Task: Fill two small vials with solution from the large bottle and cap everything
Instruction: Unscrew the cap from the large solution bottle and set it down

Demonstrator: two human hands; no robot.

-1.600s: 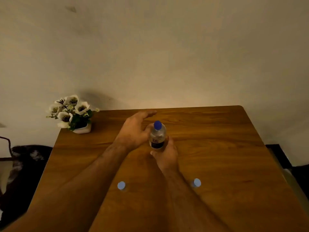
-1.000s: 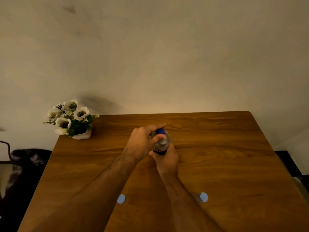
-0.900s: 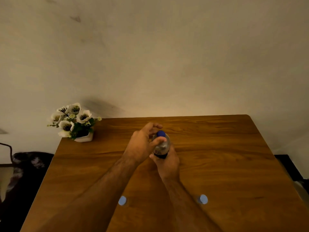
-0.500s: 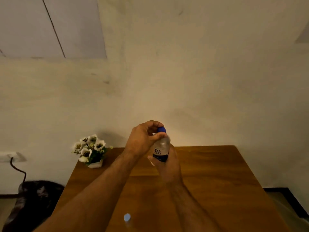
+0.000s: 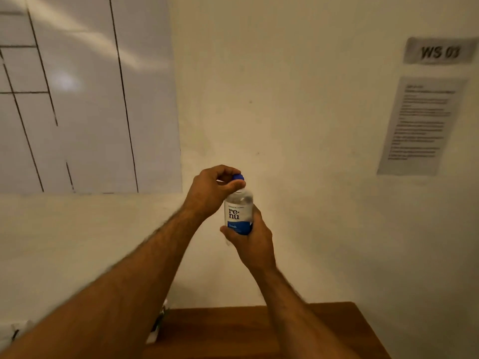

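Note:
The large bottle [image 5: 238, 212] is clear plastic with a white and blue "renu" label, held upright in the air well above the table. My right hand [image 5: 252, 243] grips its lower half from below and behind. My left hand [image 5: 211, 189] curls over the top, thumb and fingers pinching the blue cap [image 5: 238, 177]. The two small vials are out of view below the frame.
Only the far end of the wooden table [image 5: 259, 330] shows at the bottom. A whiteboard [image 5: 85, 94] hangs on the wall at the left. Paper notices [image 5: 421, 125] hang at the right. The flower pot is mostly hidden behind my left forearm.
The bottle has been lifted off the table and raised, and the view has tilted up to the wall. My left hand has closed on the cap. The vials have dropped out of view.

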